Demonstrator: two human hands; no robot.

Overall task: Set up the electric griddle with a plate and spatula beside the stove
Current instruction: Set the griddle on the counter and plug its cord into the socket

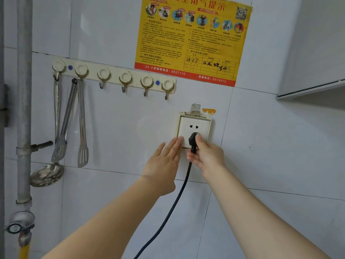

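Observation:
A white wall socket (194, 126) sits in the tiled wall at centre. My right hand (207, 156) grips a black plug (193, 140) pressed into the socket's lower holes. Its black cord (168, 212) runs down and out of the bottom of the frame. My left hand (164, 161) lies flat against the wall, fingertips on the socket's left edge, holding nothing. Slotted metal spatulas (83, 156) hang from a hook rail (113, 75) on the left. The griddle and plate are out of view.
A skimmer ladle (46, 174) hangs under the spatulas. A grey gas pipe (24, 109) with a valve (20, 223) runs down the left edge. A yellow safety poster (192, 38) is stuck above the socket. A white cabinet (313, 53) juts out at the upper right.

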